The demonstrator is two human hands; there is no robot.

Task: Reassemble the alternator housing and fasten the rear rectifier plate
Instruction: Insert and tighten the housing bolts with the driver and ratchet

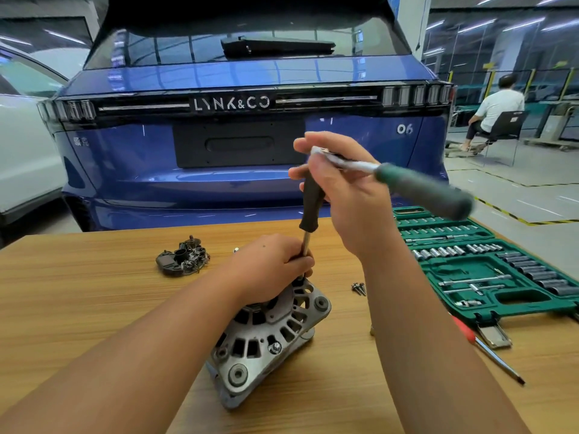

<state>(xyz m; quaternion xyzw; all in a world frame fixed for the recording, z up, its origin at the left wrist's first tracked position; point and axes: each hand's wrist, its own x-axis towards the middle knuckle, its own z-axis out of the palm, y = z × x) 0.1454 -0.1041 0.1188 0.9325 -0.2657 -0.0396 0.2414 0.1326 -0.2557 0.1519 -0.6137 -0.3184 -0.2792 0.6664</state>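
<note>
Green case (488, 308) open on table (94, 292), holding sockets (438, 252), extension bars (473, 280).

A blue car (250, 126) stands tail-on behind the wooden tabletop (78, 292), its badge reading LYNK&CO and 06. A white car (22, 151) sits at the left edge. At the far right, a person in a white shirt (498, 111) sits on a black chair (507, 126), back turned. Yellow and black floor markings (513, 183) run across the grey floor near them.
</note>
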